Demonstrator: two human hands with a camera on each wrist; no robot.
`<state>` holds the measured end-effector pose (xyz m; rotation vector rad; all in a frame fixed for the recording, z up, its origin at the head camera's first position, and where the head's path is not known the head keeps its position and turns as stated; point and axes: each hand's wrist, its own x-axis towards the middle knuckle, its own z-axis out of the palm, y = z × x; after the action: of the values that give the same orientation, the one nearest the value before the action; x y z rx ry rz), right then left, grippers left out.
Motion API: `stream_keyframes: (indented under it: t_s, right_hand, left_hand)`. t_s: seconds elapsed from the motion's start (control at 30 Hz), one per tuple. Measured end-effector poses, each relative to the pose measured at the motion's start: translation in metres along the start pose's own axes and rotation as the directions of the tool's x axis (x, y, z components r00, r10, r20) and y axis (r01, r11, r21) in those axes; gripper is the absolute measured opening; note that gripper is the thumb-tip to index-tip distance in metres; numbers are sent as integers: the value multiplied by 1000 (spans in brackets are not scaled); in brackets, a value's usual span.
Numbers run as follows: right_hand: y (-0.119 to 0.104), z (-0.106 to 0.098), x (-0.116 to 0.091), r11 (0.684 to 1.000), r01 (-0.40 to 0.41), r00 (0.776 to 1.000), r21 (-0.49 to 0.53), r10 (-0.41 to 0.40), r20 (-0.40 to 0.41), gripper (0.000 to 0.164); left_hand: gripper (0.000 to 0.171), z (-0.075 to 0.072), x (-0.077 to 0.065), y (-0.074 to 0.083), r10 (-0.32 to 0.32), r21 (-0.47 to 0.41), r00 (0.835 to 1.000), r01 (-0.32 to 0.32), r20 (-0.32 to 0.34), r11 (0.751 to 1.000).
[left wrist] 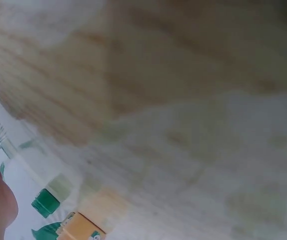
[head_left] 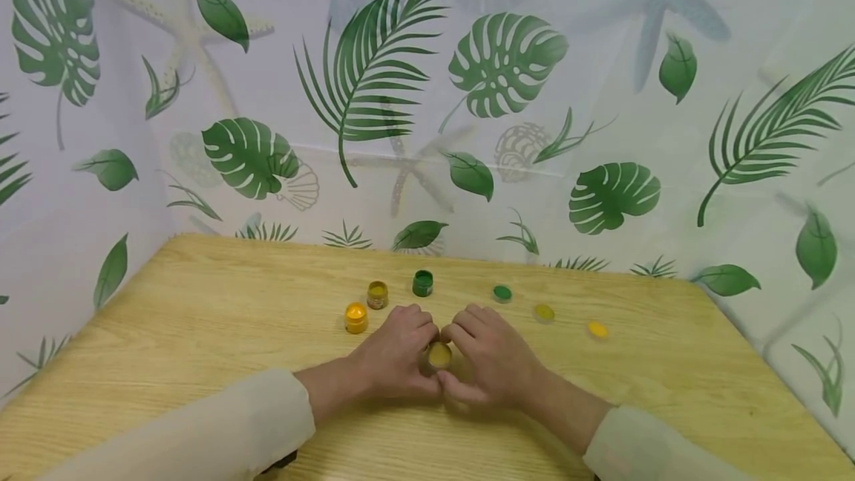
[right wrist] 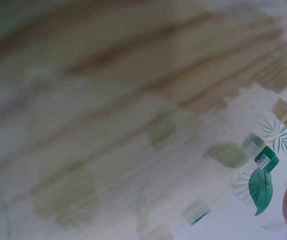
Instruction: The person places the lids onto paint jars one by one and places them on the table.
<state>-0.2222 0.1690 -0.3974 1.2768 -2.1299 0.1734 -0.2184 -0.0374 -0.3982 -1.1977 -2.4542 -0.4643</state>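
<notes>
A small paint jar with a round, dull ochre top and a pale rim (head_left: pixel 439 355) is between both hands near the middle of the table. My left hand (head_left: pixel 398 353) grips it from the left, fingers bent around the far side and thumb along the near side. From the right, my right hand (head_left: pixel 493 357) holds it the same way, so the two thumbs meet in front. Most of the jar's side is hidden by the fingers. In the wrist views only a sliver of each hand shows, at the frame's edge.
Three uncapped paint jars stand beyond my left hand: orange-yellow (head_left: pixel 356 318), mustard (head_left: pixel 377 295) and green (head_left: pixel 422 283). Beyond my right hand lie three lids, green (head_left: pixel 502 294), olive (head_left: pixel 544 312) and yellow (head_left: pixel 597 329). A leaf-print cloth (head_left: pixel 401 191) hangs behind the wooden table (head_left: pixel 234 303).
</notes>
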Motion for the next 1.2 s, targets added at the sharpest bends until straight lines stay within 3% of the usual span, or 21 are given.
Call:
stream_keyframes:
  t_s: [0.7, 1.2]
  right_hand:
    - [-1, 0, 1, 999, 14, 1000, -35, -14, 14, 28]
    - [-3, 1, 0, 999, -28, 998, -40, 30, 48, 29]
  left_hand:
    - [37, 2, 1, 3, 30, 100, 999, -26, -36, 995]
    - [40, 0, 2, 4, 5, 166, 1000, -9, 28, 986]
